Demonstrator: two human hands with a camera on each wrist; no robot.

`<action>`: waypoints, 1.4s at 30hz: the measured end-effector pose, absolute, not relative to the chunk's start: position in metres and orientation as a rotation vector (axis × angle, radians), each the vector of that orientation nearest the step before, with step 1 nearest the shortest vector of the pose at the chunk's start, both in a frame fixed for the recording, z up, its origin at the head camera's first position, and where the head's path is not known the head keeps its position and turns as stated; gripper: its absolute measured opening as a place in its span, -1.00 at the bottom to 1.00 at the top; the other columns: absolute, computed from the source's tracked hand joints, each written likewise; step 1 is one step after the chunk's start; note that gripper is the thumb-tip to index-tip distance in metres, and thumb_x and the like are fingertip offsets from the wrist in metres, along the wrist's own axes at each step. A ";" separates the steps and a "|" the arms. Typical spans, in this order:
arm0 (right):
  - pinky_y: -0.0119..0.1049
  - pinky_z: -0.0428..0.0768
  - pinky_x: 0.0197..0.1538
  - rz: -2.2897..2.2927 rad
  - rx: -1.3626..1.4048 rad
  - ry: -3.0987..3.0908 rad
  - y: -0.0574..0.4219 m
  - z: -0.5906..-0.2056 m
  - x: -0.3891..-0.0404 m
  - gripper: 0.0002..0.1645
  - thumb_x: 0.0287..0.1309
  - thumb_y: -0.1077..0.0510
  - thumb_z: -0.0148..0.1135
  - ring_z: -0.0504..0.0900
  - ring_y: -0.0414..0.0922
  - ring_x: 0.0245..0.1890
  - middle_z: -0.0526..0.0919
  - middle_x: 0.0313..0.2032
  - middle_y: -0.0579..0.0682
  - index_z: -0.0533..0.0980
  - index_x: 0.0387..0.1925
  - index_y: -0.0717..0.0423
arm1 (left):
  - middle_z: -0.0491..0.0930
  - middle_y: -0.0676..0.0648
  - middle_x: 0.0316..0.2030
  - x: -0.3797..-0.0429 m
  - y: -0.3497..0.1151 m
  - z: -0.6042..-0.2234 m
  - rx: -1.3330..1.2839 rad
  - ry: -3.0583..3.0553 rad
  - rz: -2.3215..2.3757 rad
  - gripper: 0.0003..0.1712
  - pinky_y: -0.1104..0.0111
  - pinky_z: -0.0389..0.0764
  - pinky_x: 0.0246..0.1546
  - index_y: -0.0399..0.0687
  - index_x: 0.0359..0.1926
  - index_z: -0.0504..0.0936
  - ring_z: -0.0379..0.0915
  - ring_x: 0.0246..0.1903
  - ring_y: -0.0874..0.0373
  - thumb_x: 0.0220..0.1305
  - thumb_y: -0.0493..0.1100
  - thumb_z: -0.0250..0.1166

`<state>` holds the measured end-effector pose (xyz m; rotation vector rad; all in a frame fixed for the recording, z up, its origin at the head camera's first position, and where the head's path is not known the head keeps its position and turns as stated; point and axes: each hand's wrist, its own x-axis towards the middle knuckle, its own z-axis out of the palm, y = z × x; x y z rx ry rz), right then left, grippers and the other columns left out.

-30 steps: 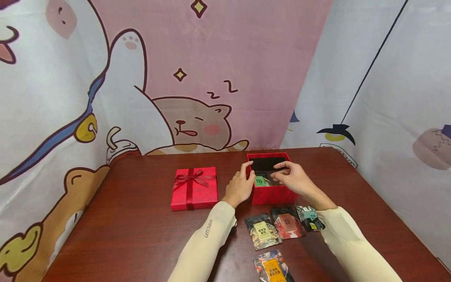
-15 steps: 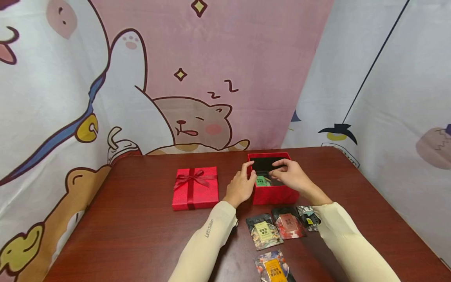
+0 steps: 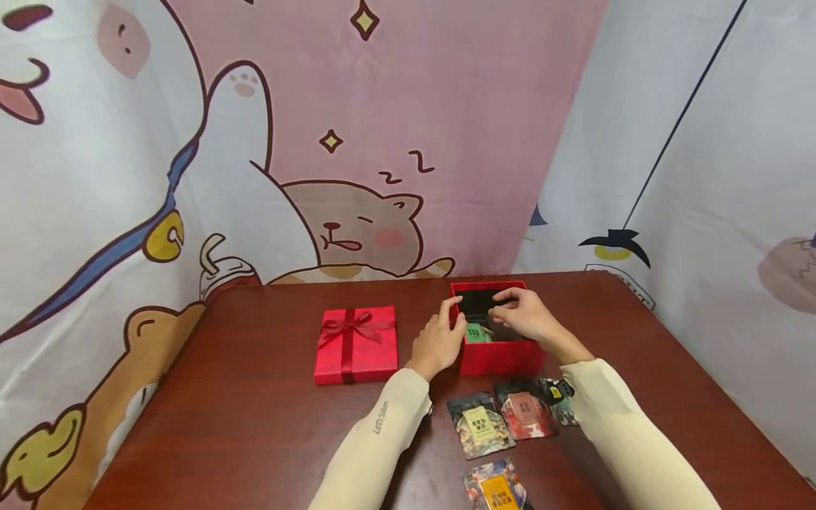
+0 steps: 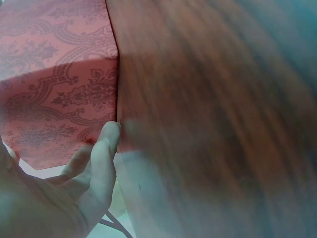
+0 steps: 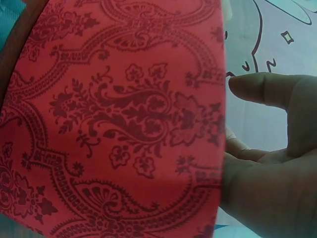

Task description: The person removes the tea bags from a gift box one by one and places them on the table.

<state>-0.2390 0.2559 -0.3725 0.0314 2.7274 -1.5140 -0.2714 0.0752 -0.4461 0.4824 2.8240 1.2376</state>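
An open red box (image 3: 497, 356) with a black inside stands on the brown table (image 3: 255, 425). A green packet (image 3: 474, 331) lies in it. My left hand (image 3: 438, 338) rests against the box's left wall (image 4: 59, 89), with its fingers (image 4: 105, 153) laid fairly straight along it. My right hand (image 3: 524, 315) hovers over the box's inside with bent fingers and the thumb close to the forefinger. Whether it pinches something dark there is hidden. The right wrist view shows only the patterned box wall (image 5: 114, 119) and my thumb (image 5: 260, 88).
The red lid with a ribbon bow (image 3: 355, 343) lies left of the box. Several patterned packets lie in front of it: one (image 3: 479, 425), another (image 3: 524, 414), a third (image 3: 556, 397) half under my right sleeve, and one (image 3: 497, 492) at the near edge. Printed curtains surround the table.
My right hand has moved slightly back and left over the box, and its sleeve now covers more of the rightmost packet. The left hand has stayed on the box's left wall.
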 end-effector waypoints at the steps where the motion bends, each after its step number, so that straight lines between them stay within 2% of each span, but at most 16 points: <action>1: -0.05 0.63 0.00 -1.511 0.039 2.721 0.256 -0.374 -0.241 -0.50 0.33 0.19 0.17 0.68 0.16 -0.09 0.62 -0.04 0.36 0.36 0.16 0.46 | 0.56 -0.08 -0.03 -0.271 0.075 -0.447 0.480 2.823 1.232 -0.44 0.03 0.54 -0.22 0.55 0.45 0.13 0.58 -0.18 -0.05 0.48 0.28 -0.20; 5: -0.01 0.60 0.03 -1.495 0.061 2.692 0.258 -0.376 -0.247 -0.48 0.34 0.17 0.15 0.66 0.19 -0.06 0.62 -0.04 0.34 0.35 0.17 0.46 | 0.56 -0.08 -0.04 -0.271 0.076 -0.447 0.481 2.821 1.224 -0.44 0.03 0.54 -0.21 0.55 0.45 0.12 0.58 -0.18 -0.05 0.48 0.29 -0.21; 12: -0.03 0.60 0.04 -1.469 0.061 2.653 0.257 -0.377 -0.258 -0.44 0.34 0.15 0.16 0.70 0.10 -0.13 0.61 0.00 0.38 0.33 0.19 0.48 | 0.56 -0.09 -0.01 -0.271 0.075 -0.446 0.466 2.822 1.225 -0.44 0.01 0.54 -0.18 0.56 0.45 0.12 0.58 -0.14 -0.06 0.48 0.27 -0.20; 17: 0.00 0.58 0.08 -1.453 0.093 2.622 0.257 -0.383 -0.262 -0.42 0.35 0.14 0.14 0.67 0.18 -0.04 0.60 0.02 0.36 0.32 0.22 0.49 | 0.56 -0.09 -0.03 -0.270 0.076 -0.447 0.464 2.818 1.221 -0.46 0.02 0.54 -0.21 0.59 0.44 0.11 0.58 -0.18 -0.05 0.50 0.23 -0.17; 26: -0.02 0.60 0.05 -1.418 0.109 2.614 0.258 -0.389 -0.267 -0.39 0.34 0.13 0.13 0.65 0.20 -0.03 0.61 0.02 0.36 0.32 0.23 0.51 | 0.56 -0.10 -0.02 -0.271 0.075 -0.444 0.481 2.827 1.207 -0.44 0.02 0.54 -0.22 0.54 0.46 0.11 0.58 -0.18 -0.07 0.49 0.26 -0.21; 42: -0.08 0.63 -0.05 -1.407 0.140 2.496 0.262 -0.397 -0.269 -0.33 0.35 0.12 0.17 0.61 0.12 -0.16 0.52 0.02 0.34 0.24 0.27 0.53 | 0.56 -0.09 -0.01 -0.271 0.073 -0.443 0.503 2.820 1.207 -0.43 0.04 0.55 -0.22 0.52 0.47 0.10 0.58 -0.18 -0.04 0.49 0.27 -0.23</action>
